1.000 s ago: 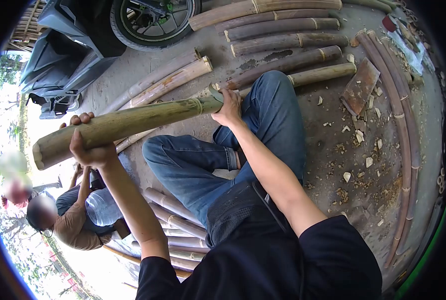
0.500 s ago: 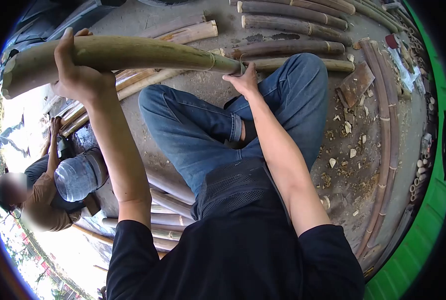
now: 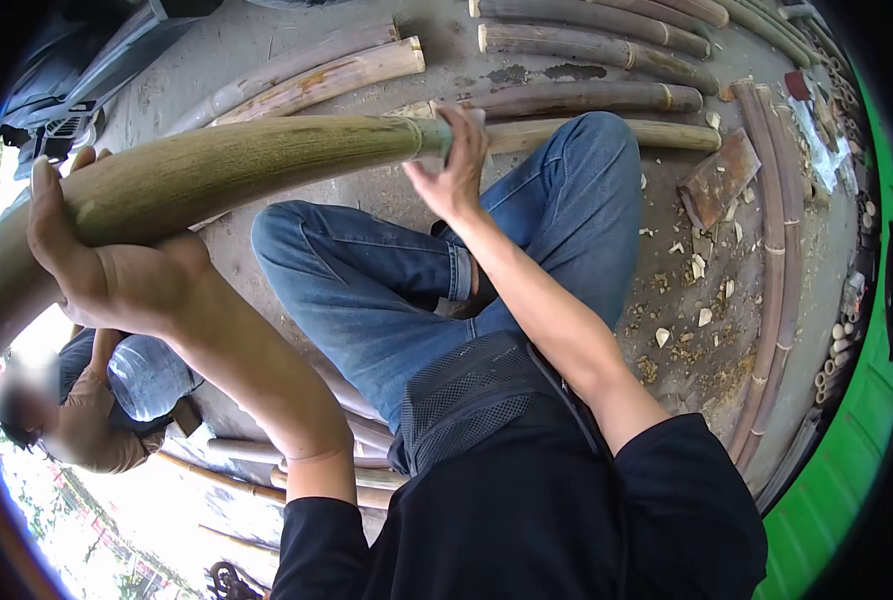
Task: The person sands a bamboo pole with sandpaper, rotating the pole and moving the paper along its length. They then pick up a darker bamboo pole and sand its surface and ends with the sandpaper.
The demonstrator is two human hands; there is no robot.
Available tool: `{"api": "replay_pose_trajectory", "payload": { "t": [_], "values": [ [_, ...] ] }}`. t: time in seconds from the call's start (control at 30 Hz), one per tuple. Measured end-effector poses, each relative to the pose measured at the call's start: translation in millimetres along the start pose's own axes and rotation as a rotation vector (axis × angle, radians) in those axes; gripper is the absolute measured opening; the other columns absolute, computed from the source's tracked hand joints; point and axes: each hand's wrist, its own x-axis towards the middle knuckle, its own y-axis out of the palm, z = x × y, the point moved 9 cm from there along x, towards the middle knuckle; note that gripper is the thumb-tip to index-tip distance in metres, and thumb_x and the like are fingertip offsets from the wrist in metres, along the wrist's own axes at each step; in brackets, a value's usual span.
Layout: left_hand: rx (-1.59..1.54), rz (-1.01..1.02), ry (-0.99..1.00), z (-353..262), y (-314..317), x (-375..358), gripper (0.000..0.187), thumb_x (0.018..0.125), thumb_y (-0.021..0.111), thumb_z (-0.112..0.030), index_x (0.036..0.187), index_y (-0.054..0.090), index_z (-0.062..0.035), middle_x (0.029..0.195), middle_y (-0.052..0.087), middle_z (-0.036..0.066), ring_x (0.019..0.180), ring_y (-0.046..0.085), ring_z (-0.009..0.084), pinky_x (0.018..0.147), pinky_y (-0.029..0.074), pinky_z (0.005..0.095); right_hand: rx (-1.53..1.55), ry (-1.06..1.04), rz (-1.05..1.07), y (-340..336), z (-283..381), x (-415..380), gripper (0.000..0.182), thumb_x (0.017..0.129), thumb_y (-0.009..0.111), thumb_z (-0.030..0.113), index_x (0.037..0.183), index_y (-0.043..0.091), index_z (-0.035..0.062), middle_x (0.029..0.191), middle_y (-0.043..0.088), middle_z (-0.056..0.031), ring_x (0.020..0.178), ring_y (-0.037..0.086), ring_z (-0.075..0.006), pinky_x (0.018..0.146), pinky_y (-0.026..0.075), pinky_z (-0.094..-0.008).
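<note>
A: Main piece?
B: One long, tapering, green-tan bamboo pole (image 3: 246,165), held crosswise above blue-jeaned legs (image 3: 346,275).

A: Grips?
B: Left grip (image 3: 131,270), a bare hand: under the pole's thick end, palm up, digits wrapped round it, firm hold. Right grip (image 3: 456,170), also bare: at the pole's narrow end, fingers bent, thumb set apart. Blurred; cannot tell how far closed, or on what.

A: Step in hand?
B: My reading: left bears the pole while right works along its narrow end. Next move seems to call for a steady left, the right following the pole's curve.

A: Hard to make out?
B: Pale grey-green patch (image 3: 432,140) at the pole's narrow end: thin sheet or bamboo skin, unclear. Pole's thick end cut off at the dark rim of view. Left fingers mostly hidden behind the pole.

A: Surroundings?
B: Beyond the pole's narrow end, on grey concrete floor (image 3: 821,270): brown bamboo lengths (image 3: 586,98), flat rust-brown slab (image 3: 718,178), pale chips (image 3: 698,266). Below the pole's thick end: clear plastic jug (image 3: 151,375), seated person (image 3: 86,430).
</note>
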Motion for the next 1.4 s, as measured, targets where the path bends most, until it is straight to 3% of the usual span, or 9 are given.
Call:
{"api": "replay_pose_trajectory", "payload": {
  "t": [0.13, 0.23, 0.4, 0.5, 0.7, 0.8, 1.1, 1.3, 1.4],
  "values": [
    [0.080, -0.076, -0.034, -1.3, -6.1, -5.8, 0.039, 0.086, 0.076, -0.027, 0.111, 0.065, 0.0006, 0.098, 0.067, 0.018, 0.095, 0.066, 0.0256, 0.091, 0.052, 0.0388, 0.110, -0.275, -0.042, -14.7, 73.6, -1.0, 0.098, 0.080, 0.077, 0.040, 0.159, 0.028, 0.0081, 0.154, 0.036, -0.0222, 0.142, 0.037, -0.0401, 0.119, 0.030, -0.0590],
    [0.062, -0.033, -0.054, 3.3, -0.8, -4.8, 0.040, 0.087, 0.075, -0.027, 0.113, 0.064, 0.0009, 0.101, 0.065, 0.018, 0.097, 0.065, 0.0262, 0.093, 0.051, 0.0411, 0.184, 0.420, 0.025, 26.9, -61.9, -16.5, 0.095, 0.082, 0.080, 0.025, 0.159, 0.026, 0.0087, 0.151, 0.040, -0.0234, 0.141, 0.040, -0.0396, 0.116, 0.035, -0.0601],
    [0.076, 0.015, -0.076, 8.3, 21.8, -3.2, 0.043, 0.088, 0.075, -0.029, 0.116, 0.060, 0.0004, 0.103, 0.064, 0.018, 0.101, 0.064, 0.0274, 0.097, 0.050, 0.0459, 0.276, 0.099, -0.224, 32.6, -3.0, 13.6, 0.072, 0.101, 0.063, 0.021, 0.163, 0.026, 0.0203, 0.164, 0.028, -0.0216, 0.143, 0.039, -0.0392, 0.114, 0.043, -0.0587],
    [0.049, 0.036, -0.092, 10.9, 36.4, -0.4, 0.045, 0.087, 0.075, -0.028, 0.117, 0.059, 0.0009, 0.105, 0.063, 0.018, 0.101, 0.064, 0.0273, 0.097, 0.050, 0.0481, 0.335, -0.104, -0.192, 2.4, 57.8, 37.7, 0.066, 0.102, 0.054, 0.012, 0.162, 0.027, 0.0090, 0.167, 0.021, -0.0241, 0.150, 0.030, -0.0411, 0.125, 0.027, -0.0569],
    [-0.028, 0.114, -0.097, -11.9, 47.0, 6.1, 0.044, 0.084, 0.079, -0.023, 0.115, 0.059, 0.0018, 0.098, 0.064, 0.016, 0.096, 0.066, 0.0260, 0.090, 0.053, 0.0439, 0.100, -0.053, -0.029, 8.8, 8.6, 47.1, 0.098, 0.073, 0.088, 0.020, 0.155, 0.035, 0.0096, 0.154, 0.040, -0.0188, 0.141, 0.039, -0.0383, 0.123, 0.032, -0.0530],
    [-0.083, 0.183, -0.105, -24.5, 59.7, 1.9, 0.046, 0.084, 0.079, -0.023, 0.116, 0.059, 0.0025, 0.095, 0.065, 0.016, 0.092, 0.067, 0.0258, 0.088, 0.054, 0.0417, 0.068, 0.017, 0.044, -4.2, -15.7, 54.2, 0.086, 0.064, 0.096, 0.021, 0.137, 0.053, 0.0138, 0.135, 0.058, -0.0136, 0.128, 0.051, -0.0336, 0.113, 0.040, -0.0485],
    [0.063, 0.247, -0.065, -43.0, 108.8, -28.7, 0.051, 0.088, 0.076, -0.035, 0.119, 0.057, 0.0014, 0.108, 0.063, 0.018, 0.105, 0.065, 0.0312, 0.099, 0.050, 0.0481, 0.138, 0.113, 0.099, -25.4, -20.3, 35.4, 0.064, 0.063, 0.094, 0.016, 0.118, 0.061, 0.0126, 0.116, 0.066, -0.0102, 0.111, 0.059, -0.0327, 0.100, 0.046, -0.0472],
    [-0.625, 1.216, -0.092, -57.7, 155.8, -13.5, 0.076, 0.084, 0.065, -0.050, 0.139, 0.049, -0.0001, 0.129, 0.058, 0.029, 0.120, 0.060, 0.0449, 0.112, 0.037, 0.0660, 0.241, 0.099, 0.059, -22.9, -39.4, 32.0, 0.063, 0.063, 0.092, 0.016, 0.118, 0.061, 0.0134, 0.115, 0.066, -0.0113, 0.111, 0.060, -0.0335, 0.101, 0.045, -0.0476],
    [-0.639, 1.182, -0.275, -40.1, 150.4, 1.7, 0.064, 0.082, 0.065, -0.039, 0.134, 0.053, -0.0042, 0.121, 0.058, 0.022, 0.111, 0.059, 0.0378, 0.109, 0.038, 0.0623, 0.194, 0.184, -0.092, -17.9, -55.7, 21.6, 0.068, 0.063, 0.092, 0.021, 0.122, 0.060, 0.0135, 0.111, 0.066, -0.0128, 0.108, 0.062, -0.0353, 0.102, 0.044, -0.0473]
  ]
}}
